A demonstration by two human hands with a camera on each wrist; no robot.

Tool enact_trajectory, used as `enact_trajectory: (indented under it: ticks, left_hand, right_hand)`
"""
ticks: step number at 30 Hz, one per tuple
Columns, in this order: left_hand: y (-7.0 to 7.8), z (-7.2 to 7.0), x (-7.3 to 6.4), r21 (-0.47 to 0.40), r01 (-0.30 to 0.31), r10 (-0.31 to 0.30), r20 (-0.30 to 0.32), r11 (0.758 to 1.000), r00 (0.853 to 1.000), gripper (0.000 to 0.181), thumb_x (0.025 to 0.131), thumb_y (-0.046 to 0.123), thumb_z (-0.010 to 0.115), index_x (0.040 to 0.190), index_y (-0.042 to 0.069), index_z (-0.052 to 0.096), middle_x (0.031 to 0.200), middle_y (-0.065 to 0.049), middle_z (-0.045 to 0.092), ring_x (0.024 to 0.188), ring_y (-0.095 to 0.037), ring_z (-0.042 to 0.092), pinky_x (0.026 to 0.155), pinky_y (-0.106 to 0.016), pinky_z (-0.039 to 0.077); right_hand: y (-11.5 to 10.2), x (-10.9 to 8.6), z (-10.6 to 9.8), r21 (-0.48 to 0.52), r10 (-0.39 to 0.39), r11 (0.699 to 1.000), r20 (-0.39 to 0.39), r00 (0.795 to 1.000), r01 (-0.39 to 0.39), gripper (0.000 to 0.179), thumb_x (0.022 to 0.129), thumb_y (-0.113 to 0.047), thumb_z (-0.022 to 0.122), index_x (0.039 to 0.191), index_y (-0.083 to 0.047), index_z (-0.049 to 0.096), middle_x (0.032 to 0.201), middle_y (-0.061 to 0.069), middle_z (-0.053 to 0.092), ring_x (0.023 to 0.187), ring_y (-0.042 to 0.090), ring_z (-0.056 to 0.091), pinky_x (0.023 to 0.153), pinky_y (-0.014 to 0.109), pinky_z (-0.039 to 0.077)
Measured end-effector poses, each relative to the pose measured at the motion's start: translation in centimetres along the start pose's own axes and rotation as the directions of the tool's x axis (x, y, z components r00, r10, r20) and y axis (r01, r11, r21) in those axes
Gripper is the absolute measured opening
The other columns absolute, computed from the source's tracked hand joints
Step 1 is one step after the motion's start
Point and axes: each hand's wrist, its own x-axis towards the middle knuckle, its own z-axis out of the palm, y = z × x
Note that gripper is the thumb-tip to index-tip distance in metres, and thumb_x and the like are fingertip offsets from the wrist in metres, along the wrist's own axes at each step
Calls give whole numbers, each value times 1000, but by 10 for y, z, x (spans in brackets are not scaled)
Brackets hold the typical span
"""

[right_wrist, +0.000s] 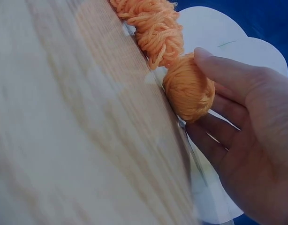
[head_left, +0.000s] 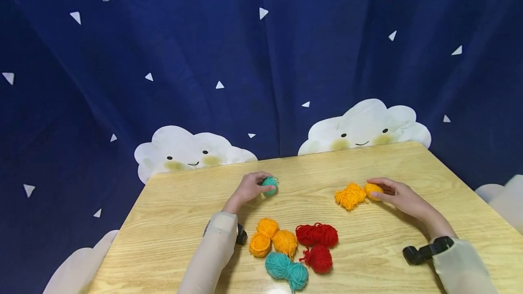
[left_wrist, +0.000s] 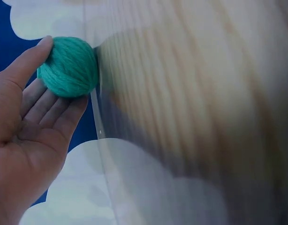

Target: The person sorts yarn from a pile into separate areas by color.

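Toward the back middle of the table, my left hand (head_left: pixel 249 188) holds a round teal yarn ball (head_left: pixel 269 186) between thumb and fingers. The left wrist view shows the teal ball (left_wrist: pixel 69 67) with my thumb on one side and the fingers behind it. On the right, my right hand (head_left: pixel 396 195) grips a small orange-yellow yarn ball (head_left: pixel 373 191). A loose, looped bundle of orange-yellow yarn (head_left: pixel 350 196) lies right beside that ball. In the right wrist view, thumb and fingers curve around the wound ball (right_wrist: pixel 188 88), and the looped bundle (right_wrist: pixel 155 33) sits beyond it.
Nearer me on the wooden table (head_left: pixel 163 239) is a cluster: several orange-yellow balls (head_left: pixel 284 242), red yarn (head_left: pixel 317 235) with a red ball (head_left: pixel 318 259), and teal yarn (head_left: pixel 286 271). A dark blue curtain (head_left: pixel 261 58) with white clouds hangs behind the table's back edge.
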Motion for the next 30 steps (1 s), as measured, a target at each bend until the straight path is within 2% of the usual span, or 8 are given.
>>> enact_trajectory:
  ticks: [2,5,7,11,18,21,26,30]
  left_hand:
    - [0,0,-1,-4,4,-4,-5,1000,1000,36,89,23,72,122,10,68,118,-11,71,111,-26,68,93,-36,56]
    - [-1,-1,-3,-10,-3,3,-1,1000,1000,36,90,23,71,122,9,68,119,-11,70,112,-27,67,94,-36,56]
    - [-1,-1,-3,-12,-12,12,4,1000,1000,37,90,24,71,123,8,67,120,-12,70,113,-27,67,95,-36,56]
    - [0,-2,-3,-1,-26,26,14,1000,1000,37,90,24,70,123,8,67,121,-12,70,113,-27,67,95,-36,55]
    - [-1,-2,-2,8,-30,29,22,1000,999,36,91,23,70,123,7,67,122,-12,69,114,-26,67,96,-35,55]
    - [-2,-1,-2,7,-26,26,22,1000,999,35,90,22,70,122,8,68,122,-11,70,113,-26,67,96,-36,55]
    - [-2,-2,-2,15,-27,27,16,1000,1000,34,90,22,70,122,8,68,120,-10,70,112,-25,67,96,-35,55]
    - [-1,-4,-2,18,-26,26,16,999,1000,35,90,23,70,122,8,68,121,-11,70,112,-25,67,95,-34,55]
  right_hand:
    - [0,-1,-1,-17,-5,1000,-18,1000,5,58,98,-42,57,141,-4,49,145,26,48,132,46,44,105,44,45]
    - [-2,-2,-2,-36,-25,999,-53,998,23,55,98,-41,56,140,-4,52,142,24,52,130,45,48,99,32,49]
    - [-5,-3,-3,-19,-34,999,-75,997,33,54,99,-40,56,139,-5,52,141,24,53,131,46,46,102,37,48]
    - [-14,-3,-3,24,-37,999,-103,994,40,52,98,-41,57,139,-9,53,143,23,51,135,49,40,102,68,35]
    - [-36,-1,5,56,-80,995,-106,991,86,47,97,-41,59,135,-14,58,142,18,54,135,47,41,104,70,34]
    - [-45,-1,11,29,-123,992,-105,987,126,44,96,-40,60,134,-17,60,139,15,58,131,34,49,103,66,38]
    - [-56,1,19,20,-171,985,-93,981,174,39,95,-37,62,131,-22,62,135,10,62,116,-14,46,104,63,39]
    - [-63,3,26,42,-188,981,-69,980,191,38,94,-37,63,130,-23,63,134,8,63,112,-20,43,104,61,42]
